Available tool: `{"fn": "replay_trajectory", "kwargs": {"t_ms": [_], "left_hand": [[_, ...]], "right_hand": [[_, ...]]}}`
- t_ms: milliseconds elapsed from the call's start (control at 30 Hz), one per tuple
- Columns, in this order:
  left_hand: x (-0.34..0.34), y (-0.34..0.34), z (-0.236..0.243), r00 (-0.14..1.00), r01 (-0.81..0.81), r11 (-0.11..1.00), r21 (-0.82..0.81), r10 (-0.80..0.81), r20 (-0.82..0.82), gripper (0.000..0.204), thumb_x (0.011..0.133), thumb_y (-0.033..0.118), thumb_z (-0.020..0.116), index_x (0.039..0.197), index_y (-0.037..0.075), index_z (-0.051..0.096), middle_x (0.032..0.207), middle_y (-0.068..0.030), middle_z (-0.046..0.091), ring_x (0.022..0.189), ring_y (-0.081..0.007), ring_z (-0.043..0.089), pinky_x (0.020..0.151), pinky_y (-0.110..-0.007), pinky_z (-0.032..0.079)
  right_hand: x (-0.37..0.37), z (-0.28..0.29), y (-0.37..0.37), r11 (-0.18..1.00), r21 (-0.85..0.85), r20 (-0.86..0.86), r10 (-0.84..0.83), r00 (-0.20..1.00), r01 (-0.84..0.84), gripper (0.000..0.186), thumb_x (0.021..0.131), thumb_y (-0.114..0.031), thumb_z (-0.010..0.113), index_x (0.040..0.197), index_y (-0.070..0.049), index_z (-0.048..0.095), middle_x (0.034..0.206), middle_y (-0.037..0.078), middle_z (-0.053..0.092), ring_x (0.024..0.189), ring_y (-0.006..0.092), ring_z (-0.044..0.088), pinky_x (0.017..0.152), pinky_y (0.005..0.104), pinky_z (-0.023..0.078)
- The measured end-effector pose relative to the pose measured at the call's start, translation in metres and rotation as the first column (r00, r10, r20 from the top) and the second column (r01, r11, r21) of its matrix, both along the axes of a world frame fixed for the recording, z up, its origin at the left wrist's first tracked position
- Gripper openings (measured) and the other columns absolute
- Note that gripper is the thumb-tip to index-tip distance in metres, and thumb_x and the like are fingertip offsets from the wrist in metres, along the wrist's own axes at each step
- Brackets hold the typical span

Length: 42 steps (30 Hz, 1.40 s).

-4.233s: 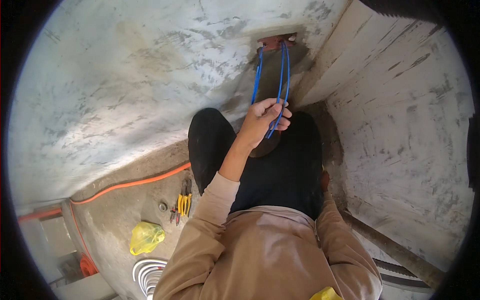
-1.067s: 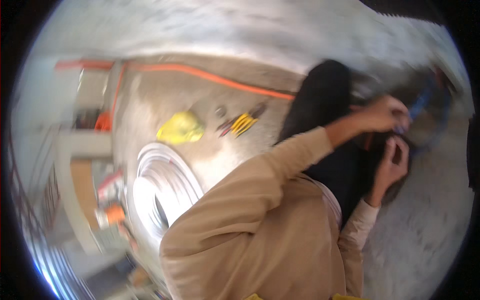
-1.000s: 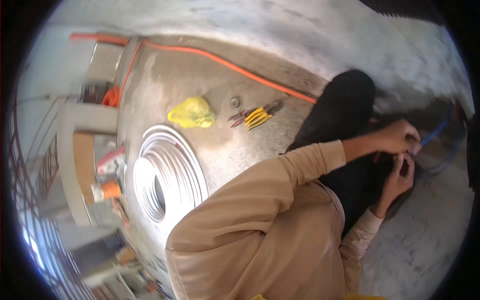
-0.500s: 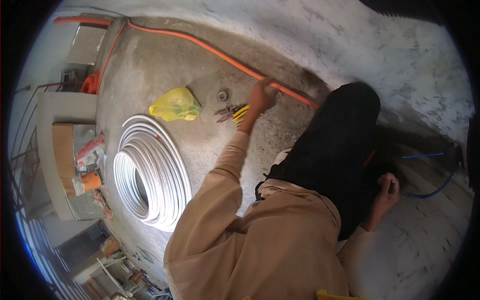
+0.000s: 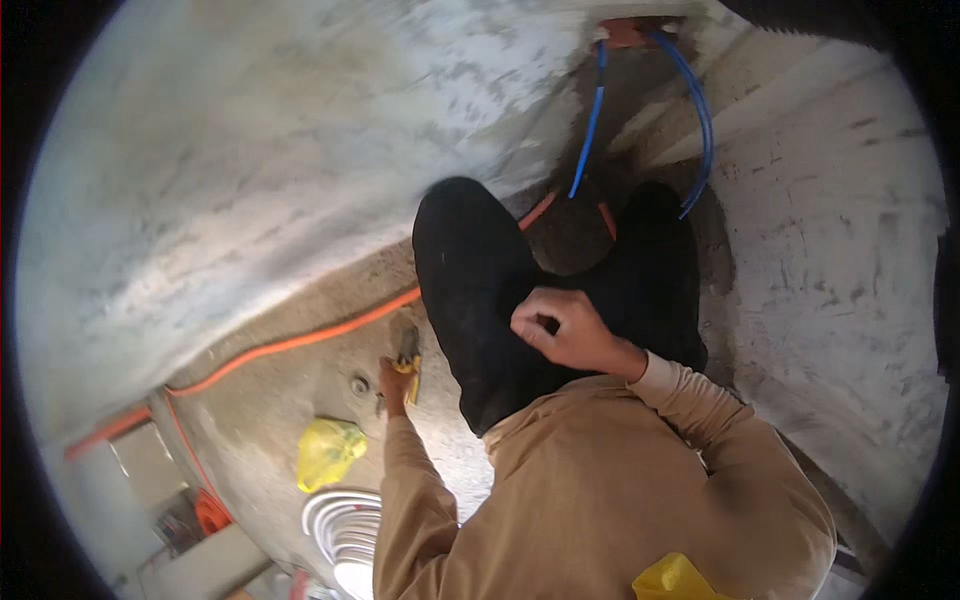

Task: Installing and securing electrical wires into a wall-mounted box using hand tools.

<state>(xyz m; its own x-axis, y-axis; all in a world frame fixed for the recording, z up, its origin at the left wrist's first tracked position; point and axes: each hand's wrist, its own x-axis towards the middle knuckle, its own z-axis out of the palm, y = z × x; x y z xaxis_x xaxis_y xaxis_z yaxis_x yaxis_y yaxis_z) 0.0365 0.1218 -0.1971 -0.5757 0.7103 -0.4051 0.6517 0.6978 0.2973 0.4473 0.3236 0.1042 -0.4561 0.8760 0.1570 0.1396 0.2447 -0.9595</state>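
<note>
Noted nearest: right hand [image 5: 562, 328] over lap [image 5: 490, 350], fingers loosely curled around a visible gap, no object showing; cannot tell about anything small inside. Drawn in there from beside right thigh since half a second ago. Next, on floor left of lap: pliers [image 5: 415, 386], yellow-handled, with left hand [image 5: 396, 379] down at handles, fingers bent; cannot tell whether firmly around one tool or only touching. Away from wires now, after meeting right hand there about a second ago; judged a switch from wire to tool, with wire handling paused. Just beside: grey ring [image 5: 360, 385]. Near it: yellow bag [image 5: 330, 452], then white coil [image 5: 340, 520], partly behind left sleeve. Along wall base: orange tube [image 5: 290, 343]. Farthest: blue wires [image 5: 590, 142], hanging from red box [image 5: 630, 34] in wall, lower ends free, well apart from both hands, unlike four seconds ago, with some between left fingers.
</note>
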Motion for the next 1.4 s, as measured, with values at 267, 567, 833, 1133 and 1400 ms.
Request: {"fn": "replay_trajectory", "kwargs": {"t_ms": [267,567,833,1133,1400], "left_hand": [[0.034,0.043,0.198,0.655,-0.380,0.784,0.490,-0.146,0.741,0.056,0.070,0.016,0.076,0.115,0.007,0.044,0.089,-0.0054,0.053,0.079,-0.0178,0.052,0.074,-0.035,0.045],[0.256,0.183,0.394,0.339,0.169,0.515,0.840,-0.831,0.441,0.066,0.076,0.044,0.073,0.122,0.005,0.046,0.112,-0.0125,0.060,0.116,-0.0294,0.053,0.112,-0.053,0.022],[0.315,0.243,0.397,0.135,0.789,0.187,0.586,-0.982,0.131,0.044,0.086,0.023,0.066,0.124,0.003,0.055,0.124,-0.0143,0.058,0.119,-0.0300,0.052,0.103,-0.047,0.037],[0.306,0.364,0.409,-0.711,0.694,-0.483,-0.534,-0.574,-0.405,0.024,0.082,0.020,0.065,0.106,0.016,0.071,0.104,-0.0037,0.068,0.108,-0.0213,0.060,0.107,-0.043,0.037],[0.359,0.360,0.421,-0.269,0.844,-0.420,0.334,-0.870,-0.413,0.018,0.082,0.003,0.064,0.099,0.006,0.070,0.090,-0.0073,0.071,0.080,-0.0235,0.066,0.073,-0.032,0.053]], "right_hand": [[-0.002,0.011,-0.034,0.990,-0.104,-0.060,0.094,0.994,-0.099,0.025,0.078,-0.012,0.079,0.093,-0.001,0.062,0.083,0.008,0.060,0.071,0.0201,0.062,0.064,0.0318,0.051],[-0.006,0.034,-0.048,0.990,-0.133,-0.336,-0.084,0.938,0.040,0.044,0.073,-0.015,0.079,0.103,-0.003,0.049,0.095,0.017,0.051,0.088,0.0344,0.056,0.073,0.0410,0.046],[0.055,0.014,-0.046,0.908,-0.374,-0.423,-0.350,0.836,0.191,0.025,0.085,-0.012,0.067,0.102,-0.002,0.051,0.100,0.012,0.052,0.090,0.0254,0.057,0.080,0.0362,0.046],[0.085,-0.012,-0.044,0.786,-0.610,-0.630,-0.405,0.663,-0.100,0.019,0.095,-0.021,0.063,0.097,-0.004,0.054,0.113,0.012,0.057,0.089,0.0179,0.064,0.081,0.0335,0.055],[0.085,-0.019,-0.032,0.876,-0.289,-0.309,-0.467,0.829,0.386,0.030,0.085,0.001,0.060,0.115,-0.002,0.060,0.121,0.016,0.059,0.109,0.0280,0.062,0.098,0.0348,0.046]]}}
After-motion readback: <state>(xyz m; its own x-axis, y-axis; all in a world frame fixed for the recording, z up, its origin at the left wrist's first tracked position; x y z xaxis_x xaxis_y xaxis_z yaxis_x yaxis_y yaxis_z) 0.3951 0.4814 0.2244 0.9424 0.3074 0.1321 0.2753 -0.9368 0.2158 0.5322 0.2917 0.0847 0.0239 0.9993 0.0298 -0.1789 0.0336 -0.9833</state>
